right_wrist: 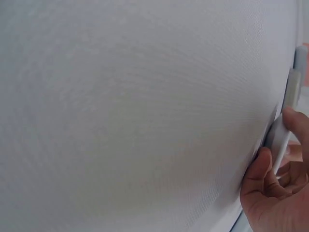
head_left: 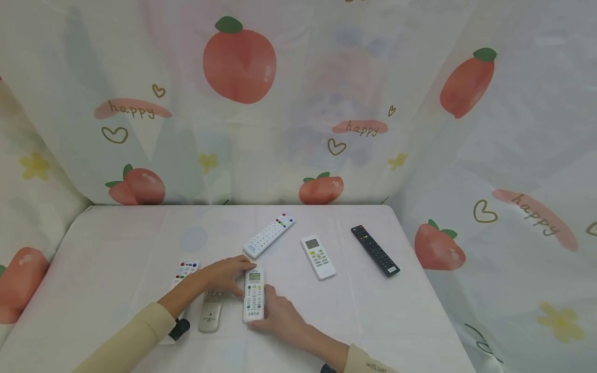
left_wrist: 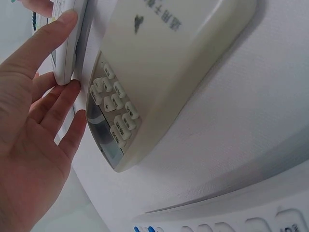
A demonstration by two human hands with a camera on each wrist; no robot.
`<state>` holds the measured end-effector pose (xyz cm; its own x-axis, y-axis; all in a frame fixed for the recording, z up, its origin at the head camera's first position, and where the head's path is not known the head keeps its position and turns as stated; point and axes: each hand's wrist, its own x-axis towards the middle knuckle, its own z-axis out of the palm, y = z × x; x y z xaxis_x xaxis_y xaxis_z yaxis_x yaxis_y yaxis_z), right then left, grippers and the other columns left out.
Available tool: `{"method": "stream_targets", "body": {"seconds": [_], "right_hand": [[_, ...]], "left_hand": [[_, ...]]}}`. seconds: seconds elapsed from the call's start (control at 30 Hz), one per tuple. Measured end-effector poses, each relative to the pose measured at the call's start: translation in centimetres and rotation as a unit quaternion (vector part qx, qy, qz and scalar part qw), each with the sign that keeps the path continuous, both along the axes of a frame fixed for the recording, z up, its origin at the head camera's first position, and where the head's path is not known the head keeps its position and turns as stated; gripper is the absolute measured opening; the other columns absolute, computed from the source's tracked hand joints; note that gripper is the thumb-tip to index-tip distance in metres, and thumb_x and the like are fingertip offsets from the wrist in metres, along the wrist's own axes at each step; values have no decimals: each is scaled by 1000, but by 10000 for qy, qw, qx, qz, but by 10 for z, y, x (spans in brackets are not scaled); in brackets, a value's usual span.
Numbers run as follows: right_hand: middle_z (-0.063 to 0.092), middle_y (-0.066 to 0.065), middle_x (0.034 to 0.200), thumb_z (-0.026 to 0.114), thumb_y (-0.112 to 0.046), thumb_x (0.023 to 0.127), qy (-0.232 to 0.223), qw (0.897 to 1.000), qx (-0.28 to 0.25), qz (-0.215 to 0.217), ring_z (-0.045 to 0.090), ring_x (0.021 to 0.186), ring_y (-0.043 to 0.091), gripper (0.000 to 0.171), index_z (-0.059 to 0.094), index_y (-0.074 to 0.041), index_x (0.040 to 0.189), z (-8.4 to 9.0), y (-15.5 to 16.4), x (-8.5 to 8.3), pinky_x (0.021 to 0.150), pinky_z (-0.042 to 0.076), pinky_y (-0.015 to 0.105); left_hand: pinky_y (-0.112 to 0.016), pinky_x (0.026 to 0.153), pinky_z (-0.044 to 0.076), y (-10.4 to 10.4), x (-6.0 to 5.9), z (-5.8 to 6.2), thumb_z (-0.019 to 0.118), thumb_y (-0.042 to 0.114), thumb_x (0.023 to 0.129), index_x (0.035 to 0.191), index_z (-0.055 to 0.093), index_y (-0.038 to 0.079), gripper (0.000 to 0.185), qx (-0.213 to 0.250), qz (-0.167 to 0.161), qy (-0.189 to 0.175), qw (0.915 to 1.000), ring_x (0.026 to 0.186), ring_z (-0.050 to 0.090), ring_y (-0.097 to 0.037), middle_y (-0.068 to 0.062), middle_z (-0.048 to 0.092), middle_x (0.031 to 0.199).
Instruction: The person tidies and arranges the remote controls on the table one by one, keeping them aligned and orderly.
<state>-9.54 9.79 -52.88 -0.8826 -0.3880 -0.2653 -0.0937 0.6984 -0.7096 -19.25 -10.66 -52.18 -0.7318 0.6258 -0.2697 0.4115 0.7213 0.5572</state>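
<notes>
Resting flat on white cloth-covered worktop (head_left: 116, 248): slim white plastic remote with small grey screen (head_left: 254, 295). Left hand (head_left: 226, 274) touches its top-left edge, fingers straight, released. Right hand (head_left: 280, 316) pinches its lower right side, grip closed around it. Beige oblong remote (head_left: 211, 311) just left of it, under left hand.

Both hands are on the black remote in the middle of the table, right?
Not quite. Both hands, left hand and right hand, are on a white remote, as the head view shows. The black remote lies untouched at the right.
</notes>
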Motion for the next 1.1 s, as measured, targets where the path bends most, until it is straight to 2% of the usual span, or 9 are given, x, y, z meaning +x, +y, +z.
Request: {"method": "stream_targets", "body": {"seconds": [0.27, 0.5, 0.7, 1.1], "right_hand": [[61, -6, 84, 88, -33, 75, -67, 9999, 122, -16, 59, 69, 3, 102, 29, 8, 148, -5, -2, 1, 61, 50, 22], [65, 1, 93, 87, -40, 74, 201, 9989, 427, 59, 62, 75, 5, 105, 30, 9, 146, -9, -5, 2, 66, 52, 21], [65, 3, 95, 88, -42, 73, 322, 9978, 575, 65, 62, 77, 5, 103, 33, 8, 144, -9, -7, 3, 67, 52, 22], [63, 2, 97, 87, -46, 73, 234, 9977, 630, 24, 61, 80, 7, 104, 34, 7, 145, -7, -7, 5, 71, 52, 25]], "left_hand": [[-43, 106, 43, -1, 1, 0, 90, 26, 73, 142, 54, 7, 80, -3, -104, 64, 9999, 127, 52, -26, -8, 52, 139], [-43, 106, 42, -2, 2, 1, 90, 25, 73, 142, 55, 7, 80, -30, -182, 83, 9998, 128, 52, -27, -8, 53, 139], [-44, 107, 41, -3, 2, 0, 91, 27, 72, 142, 55, 9, 80, -77, -178, 69, 9998, 129, 51, -27, -8, 52, 140], [-46, 107, 41, -5, 3, -2, 91, 31, 72, 143, 54, 9, 83, -150, -225, 111, 9996, 130, 50, -27, -6, 52, 141]]}}
